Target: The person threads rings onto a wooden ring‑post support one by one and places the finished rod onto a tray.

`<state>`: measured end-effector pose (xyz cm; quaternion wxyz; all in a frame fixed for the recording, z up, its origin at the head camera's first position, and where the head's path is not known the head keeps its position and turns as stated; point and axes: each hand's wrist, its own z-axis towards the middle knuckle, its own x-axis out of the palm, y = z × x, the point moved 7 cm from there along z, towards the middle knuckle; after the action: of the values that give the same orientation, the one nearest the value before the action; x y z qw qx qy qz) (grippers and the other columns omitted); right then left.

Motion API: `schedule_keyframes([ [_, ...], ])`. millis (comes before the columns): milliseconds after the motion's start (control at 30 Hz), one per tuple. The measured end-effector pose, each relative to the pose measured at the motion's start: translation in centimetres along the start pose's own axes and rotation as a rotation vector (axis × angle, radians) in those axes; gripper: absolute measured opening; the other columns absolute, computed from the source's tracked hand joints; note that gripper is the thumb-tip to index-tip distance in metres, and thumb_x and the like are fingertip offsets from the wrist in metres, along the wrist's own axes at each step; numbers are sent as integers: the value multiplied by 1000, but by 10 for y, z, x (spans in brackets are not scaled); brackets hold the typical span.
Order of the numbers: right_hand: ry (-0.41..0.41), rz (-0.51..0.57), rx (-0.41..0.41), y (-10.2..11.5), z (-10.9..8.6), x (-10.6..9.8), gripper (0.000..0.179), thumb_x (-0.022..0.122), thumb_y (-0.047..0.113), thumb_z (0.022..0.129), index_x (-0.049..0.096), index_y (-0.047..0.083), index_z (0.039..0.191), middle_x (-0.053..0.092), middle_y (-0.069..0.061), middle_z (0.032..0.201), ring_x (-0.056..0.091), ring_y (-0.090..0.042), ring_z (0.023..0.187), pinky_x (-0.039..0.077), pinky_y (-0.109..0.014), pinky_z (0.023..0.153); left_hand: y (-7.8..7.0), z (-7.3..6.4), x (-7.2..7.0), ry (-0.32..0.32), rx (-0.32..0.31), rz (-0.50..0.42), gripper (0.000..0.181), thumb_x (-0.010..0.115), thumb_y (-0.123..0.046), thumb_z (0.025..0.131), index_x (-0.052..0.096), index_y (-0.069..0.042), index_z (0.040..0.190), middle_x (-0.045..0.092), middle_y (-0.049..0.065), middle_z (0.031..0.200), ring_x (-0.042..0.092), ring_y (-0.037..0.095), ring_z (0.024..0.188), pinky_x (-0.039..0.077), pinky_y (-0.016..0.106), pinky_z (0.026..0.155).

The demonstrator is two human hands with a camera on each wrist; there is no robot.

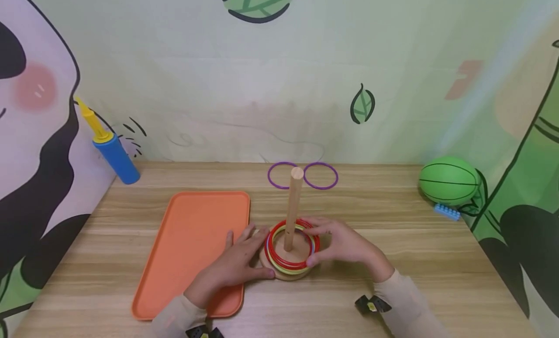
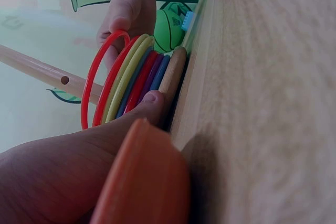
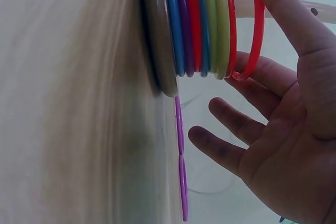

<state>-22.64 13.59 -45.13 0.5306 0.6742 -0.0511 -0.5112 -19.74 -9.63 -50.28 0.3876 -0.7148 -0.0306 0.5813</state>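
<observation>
A wooden peg [image 1: 293, 207] rises from a round wooden base [image 1: 290, 276]. Rings in red, yellow, blue and purple are stacked around it, as the left wrist view shows. My right hand [image 1: 345, 241] pinches the topmost red ring [image 3: 257, 30] between thumb and fingers. That ring is still around the peg, tilted and partly lifted off the stack [image 2: 128, 80]. My left hand [image 1: 236, 260] holds the left side of the base, its thumb at the front edge and its index finger farther back.
An orange tray [image 1: 196, 241] lies under and beside my left forearm. Two purple rings [image 1: 320, 187] lie behind the peg by the wall. A blue and yellow pump [image 1: 115, 158] stands back left; a green ball [image 1: 450, 180] and a blue toy brick [image 1: 447, 212] are back right.
</observation>
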Motion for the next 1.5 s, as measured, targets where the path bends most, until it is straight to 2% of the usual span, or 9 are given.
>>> schedule_keyframes([
  [300,10,-12,-10,-5,1,3,73,98,29,73,71,0,134,53,-11,157,44,-38,149,31,-59,122,1,0,0,-1,4,-8,107,78,-64,87,32,-12,167,35,7,170,6,36,163,-14,73,119],
  [533,23,39,6,-7,-1,6,75,99,29,72,70,5,138,47,-13,162,41,-40,150,30,-62,122,1,0,1,4,0,-10,107,78,-64,87,31,-12,167,35,7,170,6,36,163,-14,73,119],
  [733,4,59,-4,-7,0,4,72,99,26,73,71,5,135,48,-15,161,42,-40,150,30,-61,122,0,0,0,9,-12,-4,107,78,-64,87,31,-12,167,35,7,170,6,35,163,-14,72,120],
  [933,-18,82,-25,-7,1,2,78,98,24,75,65,6,144,47,-13,162,45,-38,148,40,-61,116,-2,0,-1,4,-4,-8,106,80,-61,87,31,-12,167,34,6,171,6,37,163,-13,73,120],
  [1033,-33,93,3,-11,1,1,80,95,21,80,59,9,151,46,-13,163,47,-40,146,44,-63,112,-2,0,-1,4,-4,-12,107,80,-61,87,31,-11,167,33,6,171,6,36,163,-14,72,120],
  [1167,-100,116,48,-17,0,-6,73,86,17,90,54,6,154,50,-17,160,50,-44,142,42,-66,113,-1,0,0,2,-3,-11,108,80,-62,86,30,-11,167,32,5,171,6,36,163,-14,72,120],
  [1300,-213,148,84,-30,-3,-17,61,71,28,103,51,1,153,52,-25,155,49,-48,141,41,-65,114,0,0,0,1,2,-9,108,80,-62,86,30,-11,167,32,5,171,6,36,163,-14,73,119],
  [1433,-340,104,185,-55,-6,-31,58,68,34,105,53,2,152,52,-25,155,47,-46,144,39,-63,116,0,0,0,3,-1,-9,108,80,-62,86,30,-11,168,32,5,171,6,36,163,-14,72,119],
  [1500,-379,69,228,-67,-7,-37,58,70,30,104,54,2,151,51,-24,156,44,-45,147,36,-63,118,0,0,0,5,-2,-9,108,80,-62,86,30,-11,167,32,5,171,6,36,163,-15,72,119],
])
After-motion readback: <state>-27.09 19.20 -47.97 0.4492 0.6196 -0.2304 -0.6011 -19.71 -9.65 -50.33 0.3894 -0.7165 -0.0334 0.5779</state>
